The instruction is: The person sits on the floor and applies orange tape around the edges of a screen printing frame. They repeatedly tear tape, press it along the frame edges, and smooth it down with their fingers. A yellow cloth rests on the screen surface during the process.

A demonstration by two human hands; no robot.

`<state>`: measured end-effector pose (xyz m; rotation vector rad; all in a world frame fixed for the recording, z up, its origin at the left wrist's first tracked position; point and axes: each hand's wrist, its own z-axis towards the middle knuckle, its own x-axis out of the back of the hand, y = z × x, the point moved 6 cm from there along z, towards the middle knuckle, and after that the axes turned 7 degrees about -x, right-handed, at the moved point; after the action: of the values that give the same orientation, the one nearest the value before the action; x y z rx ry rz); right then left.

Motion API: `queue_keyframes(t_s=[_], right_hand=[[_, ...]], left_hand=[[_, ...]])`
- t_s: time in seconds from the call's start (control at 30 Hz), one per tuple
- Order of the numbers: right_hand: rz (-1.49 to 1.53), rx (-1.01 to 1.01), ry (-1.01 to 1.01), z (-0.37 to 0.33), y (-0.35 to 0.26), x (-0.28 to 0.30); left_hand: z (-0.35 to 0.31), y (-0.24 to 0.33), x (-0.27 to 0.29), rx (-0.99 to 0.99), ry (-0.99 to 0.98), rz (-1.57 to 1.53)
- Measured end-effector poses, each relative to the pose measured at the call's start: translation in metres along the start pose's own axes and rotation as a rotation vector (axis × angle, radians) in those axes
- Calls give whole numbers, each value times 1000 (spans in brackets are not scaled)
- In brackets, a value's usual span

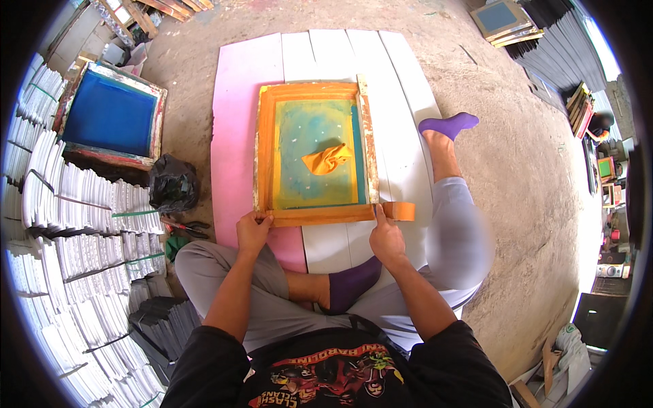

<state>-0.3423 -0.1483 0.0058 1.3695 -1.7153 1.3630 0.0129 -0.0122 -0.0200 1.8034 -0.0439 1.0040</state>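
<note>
A screen printing frame lies flat before me, its greenish mesh edged with brown tape along the far and left sides. On the mesh rests a crumpled orange-yellow cloth. A strip of brown packing tape stretches along the frame's near side. My left hand pinches the strip's left end by the near left corner. At the other end, my right hand is closed on the tape beside its roll, which stands on edge just past the near right corner. The right fingertips are partly hidden.
Pink and white boards lie under the frame. Stacked white bundles, a blue screen frame and a black plastic bag stand at the left. Pliers lie near my left knee. A person is far right.
</note>
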Motion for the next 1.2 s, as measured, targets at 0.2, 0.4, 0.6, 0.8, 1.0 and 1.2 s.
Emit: queue_keyframes(t_s=[0.2, 0.4, 0.6, 0.8, 1.0, 1.2], right_hand=[[-138, -36, -116, -23, -5, -5], [-169, -28, -185, -40, 17, -21], [-46, -120, 48, -38, -5, 50], [40, -45, 93, 48, 33, 82], [20, -60, -196, 49, 48, 82], [7, -91, -192, 37, 50, 108]], left_hand=[[2, -8, -4, 28, 10, 7], [2, -9, -7, 40, -13, -13], [1, -14, -8, 29, 15, -70], [4, -13, -7, -11, 3, -26], [0, -3, -4, 41, -14, -80], [0, 2, 2, 0, 5, 8]])
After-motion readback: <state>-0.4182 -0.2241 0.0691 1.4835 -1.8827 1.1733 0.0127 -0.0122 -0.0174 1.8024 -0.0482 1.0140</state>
